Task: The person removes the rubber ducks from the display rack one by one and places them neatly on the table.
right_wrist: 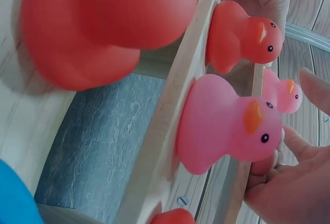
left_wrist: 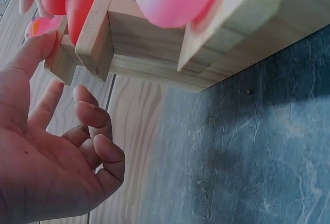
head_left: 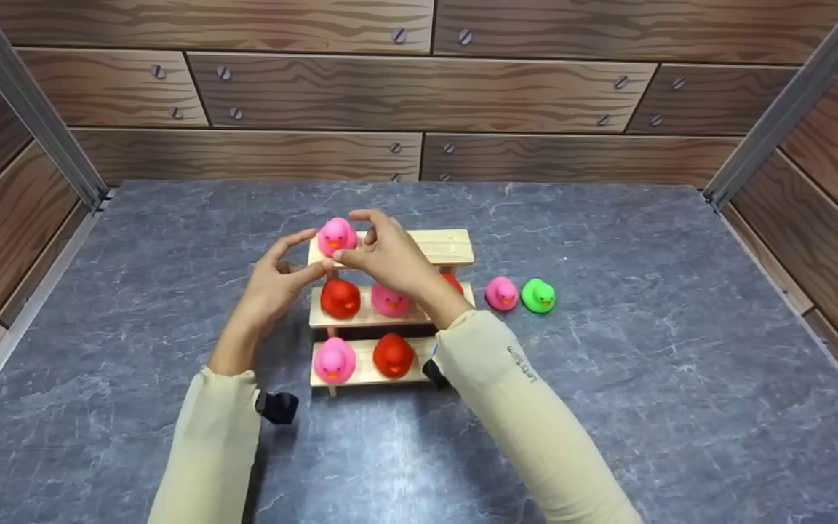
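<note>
A pink rubber duck [head_left: 337,237] sits at the left end of the top tier of a small wooden stepped shelf [head_left: 448,247]. My left hand [head_left: 271,285] is at that end, thumb and index finger straight and spread, the thumb touching the plank's end in the left wrist view. On the duck's other side is my right hand [head_left: 391,255]; its thumb and index finger stand apart around the duck, with a gap in the right wrist view. The middle tier bears a red duck [head_left: 340,299], a pink duck [right_wrist: 221,123] and another red one, partly covered by my right wrist.
On the lowest tier sit a pink duck [head_left: 334,360] and a red duck [head_left: 393,355], plus a blue rounded thing [right_wrist: 18,198] mostly hidden by my forearm. Right of the shelf, a pink duck [head_left: 502,293] and a green duck [head_left: 538,296] stand on the grey table [head_left: 681,364]. Wood-patterned walls surround it.
</note>
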Motion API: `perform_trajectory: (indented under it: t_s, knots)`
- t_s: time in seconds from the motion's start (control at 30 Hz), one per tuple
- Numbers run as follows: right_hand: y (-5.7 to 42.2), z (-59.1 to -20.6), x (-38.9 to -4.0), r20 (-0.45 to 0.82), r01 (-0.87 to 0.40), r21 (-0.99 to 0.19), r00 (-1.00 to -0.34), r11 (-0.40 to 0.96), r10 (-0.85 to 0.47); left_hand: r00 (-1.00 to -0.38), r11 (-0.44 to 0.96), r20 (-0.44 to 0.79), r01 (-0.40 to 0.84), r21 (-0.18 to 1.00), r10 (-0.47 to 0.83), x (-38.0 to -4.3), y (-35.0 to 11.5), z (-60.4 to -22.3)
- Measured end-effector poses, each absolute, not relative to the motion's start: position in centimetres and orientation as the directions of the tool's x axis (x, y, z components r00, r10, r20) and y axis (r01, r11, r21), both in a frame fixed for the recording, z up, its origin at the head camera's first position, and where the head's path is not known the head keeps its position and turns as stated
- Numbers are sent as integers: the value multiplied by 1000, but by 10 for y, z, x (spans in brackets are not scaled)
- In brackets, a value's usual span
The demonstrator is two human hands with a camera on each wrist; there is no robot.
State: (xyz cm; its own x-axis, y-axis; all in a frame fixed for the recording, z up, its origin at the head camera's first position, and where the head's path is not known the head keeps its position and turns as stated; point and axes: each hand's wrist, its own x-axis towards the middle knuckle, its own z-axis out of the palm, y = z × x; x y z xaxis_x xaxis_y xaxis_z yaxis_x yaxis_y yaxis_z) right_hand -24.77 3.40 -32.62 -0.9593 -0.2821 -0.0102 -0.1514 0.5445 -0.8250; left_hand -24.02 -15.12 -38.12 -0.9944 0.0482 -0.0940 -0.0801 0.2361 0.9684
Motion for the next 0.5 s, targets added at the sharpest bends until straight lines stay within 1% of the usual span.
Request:
perform_trajectory:
  t_s: [0.23, 0.5]
  knots:
    - [29, -327, -247, -1, -160, -793, -965, 588, -264, -994, 240, -96, -81, 968, 50, -241, -152, -381]
    - [28, -326, -247, -7, -160, -783, -964, 602, -266, -994, 249, -102, -88, 965, 46, -241, -151, -382]
